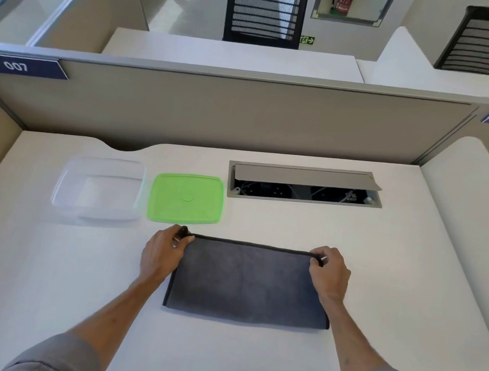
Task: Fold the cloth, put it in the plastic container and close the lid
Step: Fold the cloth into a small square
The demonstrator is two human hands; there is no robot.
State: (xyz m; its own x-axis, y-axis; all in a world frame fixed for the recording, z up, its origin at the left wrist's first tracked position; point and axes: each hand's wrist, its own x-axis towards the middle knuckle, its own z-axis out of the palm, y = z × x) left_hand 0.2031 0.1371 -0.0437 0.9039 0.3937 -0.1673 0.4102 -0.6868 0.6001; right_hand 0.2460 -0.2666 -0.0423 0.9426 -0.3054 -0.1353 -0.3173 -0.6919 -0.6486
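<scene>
Dark grey cloth (248, 281) is lying flat on the white desk (381, 264), already doubled over by the look of it. The left hand (162, 252) has its fingers pinched on the far left corner, and the right hand (329, 273) is pinched on the far right corner, same deal. The clear plastic container (99, 190) sits open further back on the left, with the green lid (186, 198) lying flat just beside it, off the box.
</scene>
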